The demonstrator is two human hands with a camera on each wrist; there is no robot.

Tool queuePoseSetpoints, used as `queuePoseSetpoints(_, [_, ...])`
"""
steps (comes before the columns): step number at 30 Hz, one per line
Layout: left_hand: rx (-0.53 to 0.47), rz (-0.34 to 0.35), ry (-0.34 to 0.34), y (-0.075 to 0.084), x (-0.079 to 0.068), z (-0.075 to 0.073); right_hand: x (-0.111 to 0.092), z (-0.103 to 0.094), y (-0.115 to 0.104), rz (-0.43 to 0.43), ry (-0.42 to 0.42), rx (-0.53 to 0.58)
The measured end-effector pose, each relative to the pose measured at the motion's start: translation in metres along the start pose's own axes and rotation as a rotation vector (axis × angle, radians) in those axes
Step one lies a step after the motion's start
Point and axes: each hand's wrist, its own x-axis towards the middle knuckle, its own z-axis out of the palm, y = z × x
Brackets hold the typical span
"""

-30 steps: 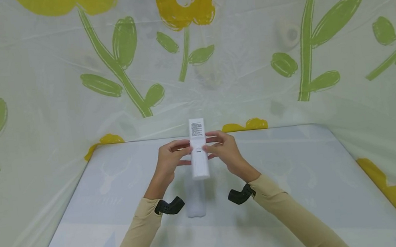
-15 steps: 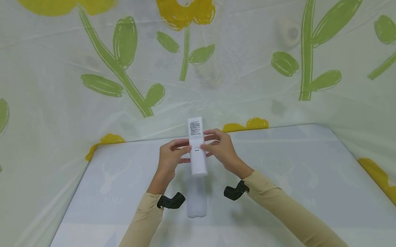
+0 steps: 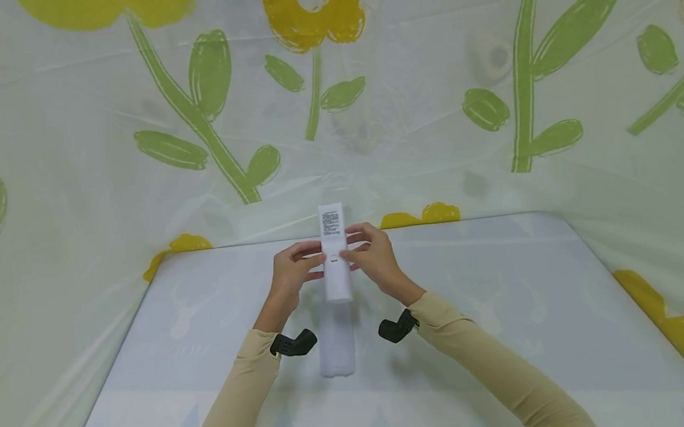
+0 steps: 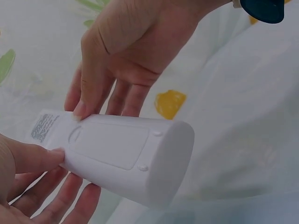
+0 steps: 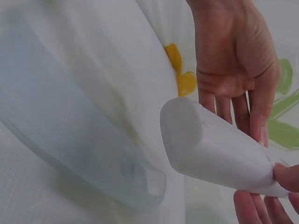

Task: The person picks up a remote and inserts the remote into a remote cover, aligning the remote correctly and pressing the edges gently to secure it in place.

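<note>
The left hand (image 3: 290,271) pinches one edge of a white remote (image 3: 337,280) between thumb and parted fingers. The remote is raised above the table (image 3: 447,258), blocking the far end of a translucent sleeve (image 3: 336,346) lying there. The right hand (image 3: 378,258), fingers also parted, pinches the remote's opposite edge. A flowered sheet (image 3: 406,109) hangs behind.

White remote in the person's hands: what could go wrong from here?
Both hands hold the white remote at its sides, above the table, so it might slip and drop. The grip sits close to the back panel; a hard squeeze could perhaps loosen that. Lowering the remote carelessly might knock the translucent case lying nearby.
</note>
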Motion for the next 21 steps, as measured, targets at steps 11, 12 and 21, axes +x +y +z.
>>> queuePoseSetpoints(11, [-0.051, -0.002, -0.037, -0.012, 0.015, -0.003, 0.011, -0.001, 0.009, 0.042, -0.012, -0.010])
queuePoseSetpoints(12, [-0.063, 0.000, -0.040, -0.013, 0.017, -0.003, 0.012, 0.000, 0.010, 0.038, -0.008, -0.012])
queuePoseSetpoints(21, [-0.056, -0.009, -0.029, -0.029, 0.026, -0.002, 0.017, 0.009, 0.024, -0.015, 0.035, -0.059])
